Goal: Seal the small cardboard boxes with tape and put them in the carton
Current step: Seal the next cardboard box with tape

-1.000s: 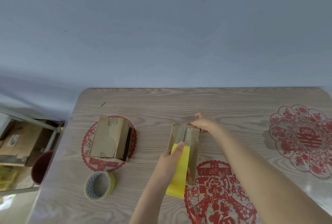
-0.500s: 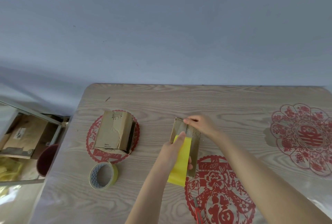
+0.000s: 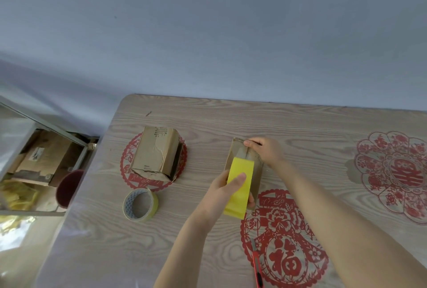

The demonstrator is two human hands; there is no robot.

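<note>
While the left hand (image 3: 221, 193) grips a yellow tape roll (image 3: 240, 186) with fingers and thumb curled round it, the roll sits on top of a small cardboard box (image 3: 257, 179) that lies lengthwise on the wood-grain surface (image 3: 208, 121), its near end touching a red paper-cut decoration (image 3: 284, 239). The right hand (image 3: 265, 151) holds the far end of this box, its fingers bent over the top edge. Whether a strip of tape runs from the roll to those fingers is too faint to tell. To the left, well apart, a second small box (image 3: 157, 153) rests on a round red paper-cut (image 3: 129, 172), one side open. Near it lies a second tape roll (image 3: 140, 204), flat on its side. A red utility knife (image 3: 257, 264) lies at the near edge. Off the surface to the left sits a cardboard carton (image 3: 46, 156) beside a dark red bin (image 3: 68, 187)
</note>
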